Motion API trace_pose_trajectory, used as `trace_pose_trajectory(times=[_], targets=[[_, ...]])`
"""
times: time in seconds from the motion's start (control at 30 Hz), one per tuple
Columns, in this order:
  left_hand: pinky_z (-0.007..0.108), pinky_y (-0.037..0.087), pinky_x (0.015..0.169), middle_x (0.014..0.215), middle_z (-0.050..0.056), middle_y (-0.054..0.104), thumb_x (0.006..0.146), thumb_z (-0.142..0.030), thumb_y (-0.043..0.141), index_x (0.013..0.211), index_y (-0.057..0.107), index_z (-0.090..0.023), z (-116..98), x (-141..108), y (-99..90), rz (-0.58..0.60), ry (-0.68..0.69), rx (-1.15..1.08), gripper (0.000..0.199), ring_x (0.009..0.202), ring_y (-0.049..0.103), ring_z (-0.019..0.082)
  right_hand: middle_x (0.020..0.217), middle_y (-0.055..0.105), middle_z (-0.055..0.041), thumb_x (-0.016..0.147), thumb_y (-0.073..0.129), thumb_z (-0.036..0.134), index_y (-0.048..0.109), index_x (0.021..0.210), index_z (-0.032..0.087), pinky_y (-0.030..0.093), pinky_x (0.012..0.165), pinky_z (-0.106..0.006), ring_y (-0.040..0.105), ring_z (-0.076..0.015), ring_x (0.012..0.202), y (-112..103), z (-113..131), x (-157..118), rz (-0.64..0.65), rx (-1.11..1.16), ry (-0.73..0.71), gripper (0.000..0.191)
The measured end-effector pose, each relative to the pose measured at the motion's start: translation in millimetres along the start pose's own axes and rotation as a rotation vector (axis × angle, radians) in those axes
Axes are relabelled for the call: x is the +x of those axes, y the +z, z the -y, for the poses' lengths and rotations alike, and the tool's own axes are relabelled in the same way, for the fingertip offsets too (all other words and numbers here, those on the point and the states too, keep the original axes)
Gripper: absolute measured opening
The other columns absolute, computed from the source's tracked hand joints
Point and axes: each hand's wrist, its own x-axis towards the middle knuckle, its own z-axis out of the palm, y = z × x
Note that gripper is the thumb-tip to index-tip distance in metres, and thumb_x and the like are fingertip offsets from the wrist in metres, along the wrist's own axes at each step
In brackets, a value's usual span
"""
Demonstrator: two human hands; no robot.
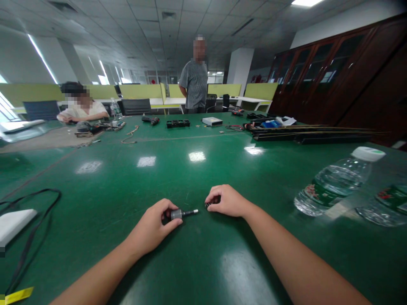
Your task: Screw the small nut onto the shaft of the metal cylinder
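A short grey-and-black cylindrical part (177, 214) with a thin dark shaft and a silver tip is held between the thumb and fingers of my left hand (151, 224). Its shaft points right, low over the green table, and part of its body is hidden in my palm. Just past the silver tip, my right hand (229, 201) pinches a small dark piece with shiny bits (207, 204), mostly covered by my fingers. A small gap separates the two parts.
Water bottles (330, 186) stand at the right on the green table (127, 182). A white object (14, 226) and a black strap (32, 237) lie at left. Across the table are a power drill (150, 120), a white box (212, 121), dark bars (286, 136), a seated person and a standing person.
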Motion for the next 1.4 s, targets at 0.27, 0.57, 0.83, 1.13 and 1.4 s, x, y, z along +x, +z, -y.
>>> trace_pose_trajectory(times=[0.27, 0.57, 0.83, 1.13, 1.4], targets=[[0.027, 0.044, 0.066, 0.085, 0.001, 0.065, 0.083, -0.033, 0.066, 0.094, 0.062, -0.021, 1, 0, 1.2, -0.013, 0.016, 0.003, 0.016, 0.073, 0.057, 0.018, 0.079, 0.068, -0.0019, 0.069, 0.077, 0.019, 0.078, 0.086, 0.019, 0.046, 0.064, -0.024, 0.062, -0.0134, 0.069, 11, 15, 0, 0.056, 0.021, -0.063, 0.016], [0.027, 0.044, 0.068, 0.089, 0.002, 0.063, 0.082, -0.030, 0.067, 0.096, 0.061, -0.020, 4, -1, 1.8, 0.005, 0.082, -0.024, 0.018, 0.077, 0.057, 0.017, 0.076, 0.069, -0.0003, 0.074, 0.076, 0.022, 0.075, 0.090, 0.019, 0.043, 0.066, -0.023, 0.060, -0.0121, 0.069, 50, 41, 5, -0.015, 0.030, -0.152, 0.016], [0.026, 0.042, 0.064, 0.079, -0.001, 0.065, 0.086, -0.033, 0.062, 0.095, 0.064, -0.020, -1, 0, -0.1, 0.034, 0.013, -0.039, 0.016, 0.070, 0.057, 0.016, 0.082, 0.070, -0.0027, 0.079, 0.073, 0.026, 0.075, 0.091, 0.019, 0.044, 0.073, -0.025, 0.061, -0.0152, 0.079, 44, 38, 3, -0.009, -0.022, -0.244, 0.014], [0.029, 0.045, 0.076, 0.093, 0.001, 0.068, 0.082, -0.028, 0.067, 0.100, 0.066, -0.022, 0, 0, 2.3, 0.030, 0.048, -0.033, 0.019, 0.085, 0.061, 0.019, 0.081, 0.067, -0.0021, 0.076, 0.072, 0.019, 0.074, 0.094, 0.019, 0.043, 0.071, -0.025, 0.058, -0.0146, 0.076, 46, 39, 3, -0.009, -0.056, -0.229, 0.018], [0.029, 0.044, 0.072, 0.089, 0.002, 0.066, 0.083, -0.030, 0.066, 0.096, 0.064, -0.020, -1, -1, 2.5, 0.033, 0.034, -0.018, 0.016, 0.081, 0.061, 0.020, 0.080, 0.067, -0.0020, 0.077, 0.071, 0.019, 0.073, 0.091, 0.019, 0.043, 0.071, -0.025, 0.058, -0.0149, 0.076, 45, 39, 3, -0.007, -0.052, -0.243, 0.015]])
